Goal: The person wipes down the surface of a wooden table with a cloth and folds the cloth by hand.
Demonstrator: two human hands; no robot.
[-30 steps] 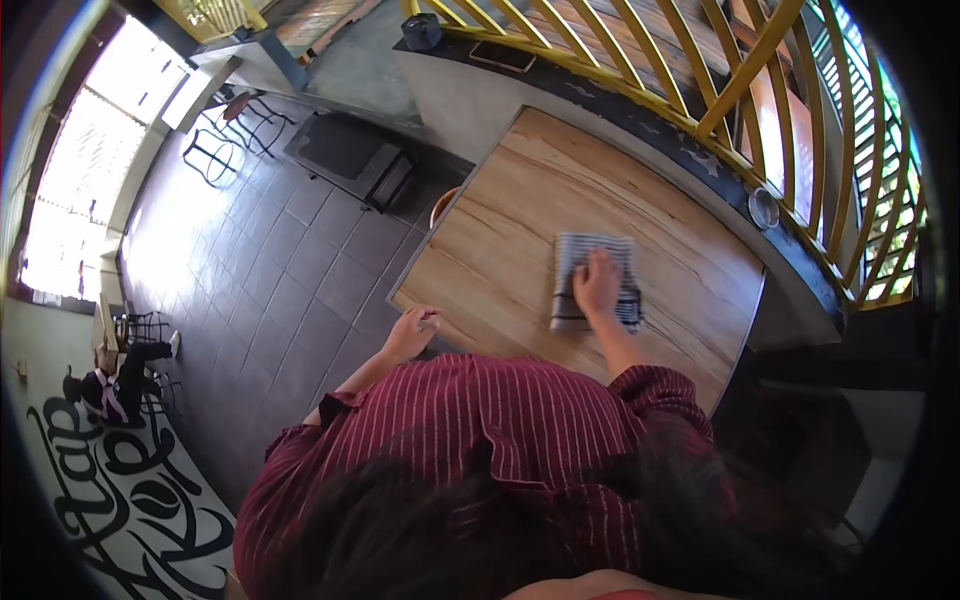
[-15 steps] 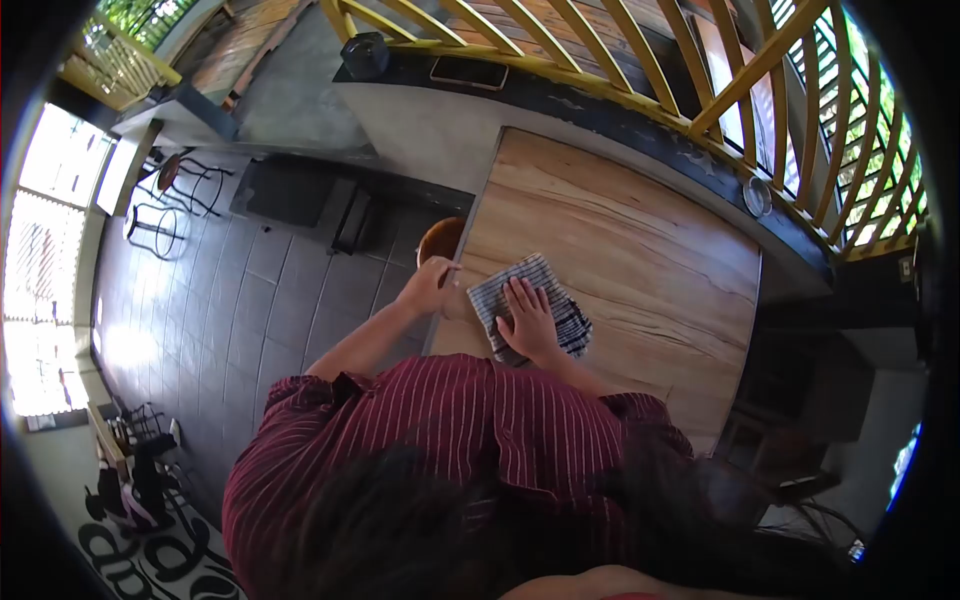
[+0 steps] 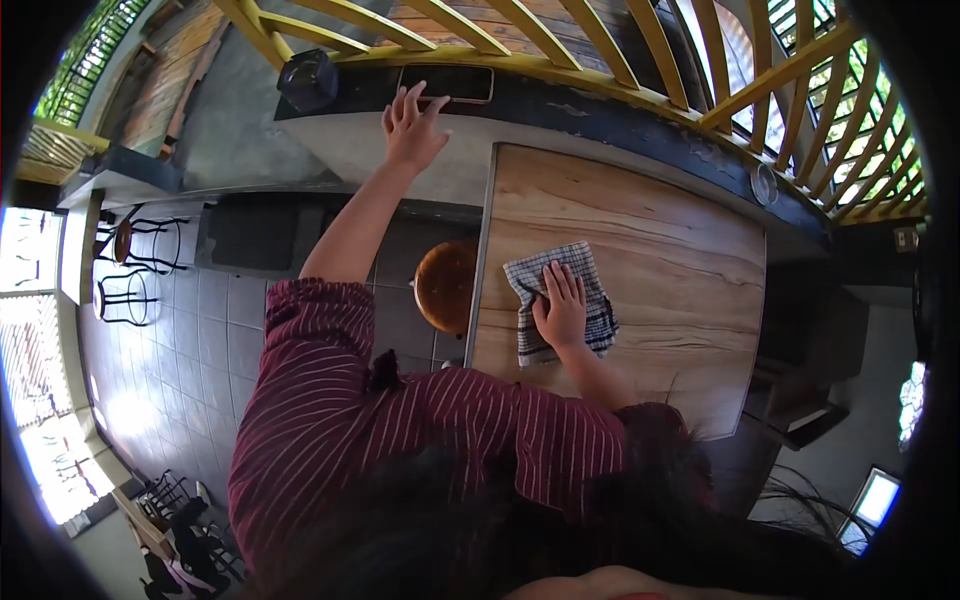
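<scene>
view: head.
right hand (image 3: 566,318): palm down, fingers flat and slightly apart; not clamped.
cloth (image 3: 536,338): checked, under the right fingers, on the tabletop (image 3: 660,230); shows past them all round.
cloth handling: judged light, limp, not fragile; likely to bunch or fold under a sideways push. slip on the smooth top probable if pressed lightly.
cloth hold: flat palm at middle, or pinch a free corner ahead of the fingertips.
left hand (image 3: 415,135): fingers spread apart, nothing clamped; contact cannot be told.
dark slab (image 3: 465,82): phone-like, at the left fingertips, flat on the ledge (image 3: 560,106).
slab handling: judged light, stiff, slick, breakable if dropped; take by both long edges.
dark block (image 3: 308,82): beside the slab, left of the left fingers.
</scene>
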